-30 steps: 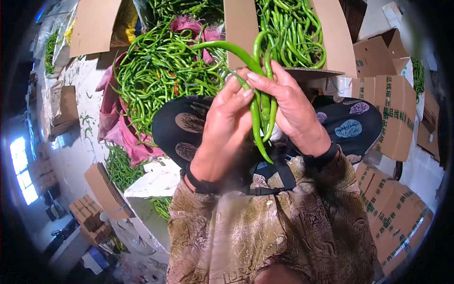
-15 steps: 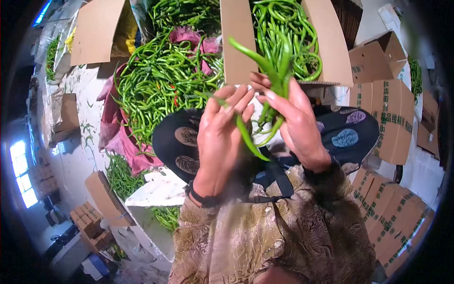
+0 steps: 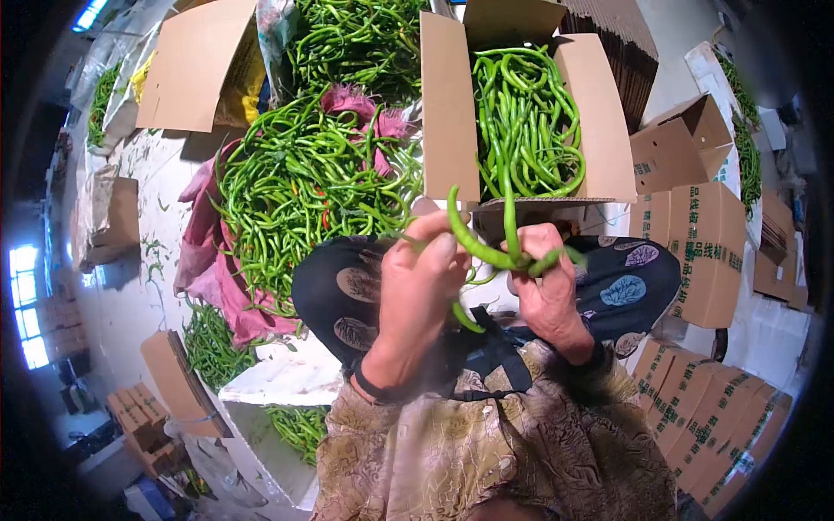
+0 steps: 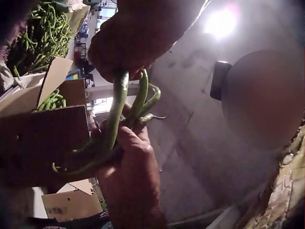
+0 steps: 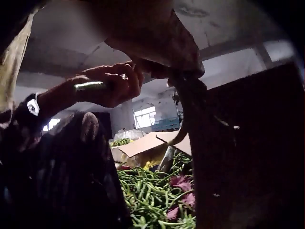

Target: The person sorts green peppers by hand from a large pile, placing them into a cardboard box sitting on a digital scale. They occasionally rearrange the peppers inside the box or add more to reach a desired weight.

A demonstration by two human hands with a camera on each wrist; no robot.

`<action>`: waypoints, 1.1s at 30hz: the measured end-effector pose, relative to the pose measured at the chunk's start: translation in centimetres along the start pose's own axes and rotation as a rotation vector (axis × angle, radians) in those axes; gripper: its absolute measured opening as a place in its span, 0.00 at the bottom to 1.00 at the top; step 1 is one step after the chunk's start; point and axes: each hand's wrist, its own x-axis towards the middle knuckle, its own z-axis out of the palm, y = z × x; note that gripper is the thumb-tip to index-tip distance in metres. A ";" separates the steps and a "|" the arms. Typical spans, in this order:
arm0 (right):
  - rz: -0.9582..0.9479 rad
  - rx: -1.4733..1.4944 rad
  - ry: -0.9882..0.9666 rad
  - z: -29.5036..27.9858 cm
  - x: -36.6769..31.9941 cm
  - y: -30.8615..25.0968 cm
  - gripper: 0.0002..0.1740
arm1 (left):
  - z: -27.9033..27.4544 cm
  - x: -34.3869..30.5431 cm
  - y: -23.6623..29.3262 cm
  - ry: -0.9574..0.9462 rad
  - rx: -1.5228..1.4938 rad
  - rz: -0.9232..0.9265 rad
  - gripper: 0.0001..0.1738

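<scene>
In the head view my right hand [image 3: 549, 291], fingers curled, grips a few long green chili peppers [image 3: 509, 221] that fan out past its thumb. My left hand [image 3: 421, 300] is just to its left, curled around another green chili pepper [image 3: 467, 319], whose end sticks out below the palm. The left wrist view has the right hand [image 4: 138, 167] low with the peppers [image 4: 116, 107] rising from it towards the darker left hand [image 4: 128, 43]. From the right wrist, the left hand [image 5: 112, 86] appears with a short green end [image 5: 89, 86] showing.
An open cardboard box [image 3: 447, 113] of peppers stands just ahead. Left of it, a large chili heap [image 3: 287, 178] lies on pink sacking [image 3: 213, 260]. A white foam box [image 3: 278, 373] is near the left elbow. Printed cartons [image 3: 695, 243] stand at the right.
The hands, together a second ago, have moved apart. The right hand has turned and tightened around its peppers, while the left has curled from loosely spread fingers. The head view has tilted forward towards the box.
</scene>
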 end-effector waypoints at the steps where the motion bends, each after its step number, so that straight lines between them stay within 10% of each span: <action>1: -0.001 -0.003 0.002 0.2 -0.1 0.1 0.23 | 0.0 -0.2 -0.1 -0.006 0.006 0.005 0.17; 13: -0.016 0.200 -0.174 -0.3 -0.4 -1.8 0.11 | -0.4 -0.7 0.9 -0.042 -0.002 0.008 0.14; 15: 0.571 0.609 -0.186 -1.4 0.1 -2.5 0.13 | -0.7 -1.1 2.1 -0.058 0.079 0.015 0.15; 17: 0.537 1.153 -0.076 -2.1 0.5 -1.3 0.13 | -1.9 -2.1 3.9 -0.040 0.075 0.073 0.15; 25: 0.613 1.611 -0.054 -4.0 2.0 1.6 0.17 | -12.4 -10.7 18.4 0.288 0.412 0.363 0.16; 31: 0.651 1.777 -0.033 -4.0 1.9 2.7 0.18 | -22.5 -20.5 19.6 0.762 0.994 -0.221 0.16; 32: 0.658 1.813 -0.018 -4.1 1.9 2.7 0.18 | -23.7 -21.6 17.8 0.727 1.063 -0.464 0.18; 33: 0.663 1.848 0.001 -4.3 1.9 2.7 0.18 | -28.5 -23.2 16.0 0.282 1.196 -0.612 0.18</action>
